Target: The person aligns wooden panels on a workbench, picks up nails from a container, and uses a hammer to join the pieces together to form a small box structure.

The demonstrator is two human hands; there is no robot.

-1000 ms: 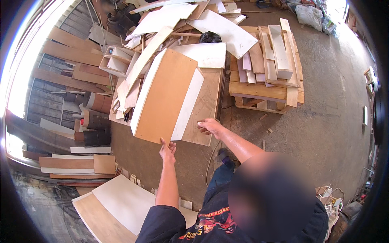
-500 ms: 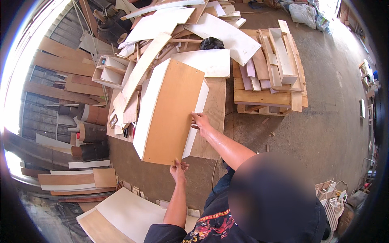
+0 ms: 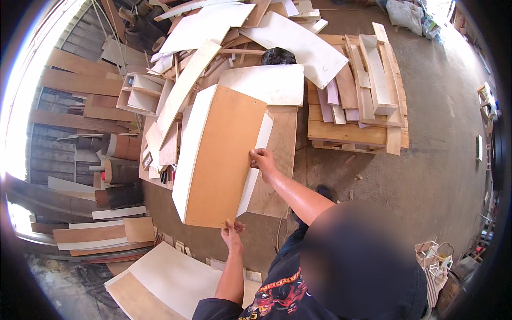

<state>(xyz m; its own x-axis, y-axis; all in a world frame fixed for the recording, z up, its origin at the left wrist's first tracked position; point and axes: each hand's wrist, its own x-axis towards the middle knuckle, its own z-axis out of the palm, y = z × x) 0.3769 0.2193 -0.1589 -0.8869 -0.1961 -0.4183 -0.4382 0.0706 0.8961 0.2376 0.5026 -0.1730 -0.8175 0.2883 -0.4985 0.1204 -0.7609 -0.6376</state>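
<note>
Above the workbench [image 3: 277,181], a long box-shaped wooden piece [image 3: 226,154] stands tilted, its brown face toward me and white panels along its sides. My left hand [image 3: 232,236] pinches its near end at the lower edge. Farther up, my right hand [image 3: 262,162] grips the right edge of the brown face, with the thumb on top. The fingers behind the piece are partly hidden. Whether the far end rests on the bench I cannot tell.
Wood offcuts and white boards [image 3: 261,85] pile up behind the piece. A pallet stack [image 3: 341,128] with narrow boards stands to the right. Large curved panels [image 3: 165,272] lie at the lower left, near stacked planks [image 3: 90,233]. Concrete floor [image 3: 437,160] stretches along the right.
The box-shaped piece has shifted slightly down and left in the picture. Both hands keep their hold and have moved a little with it.
</note>
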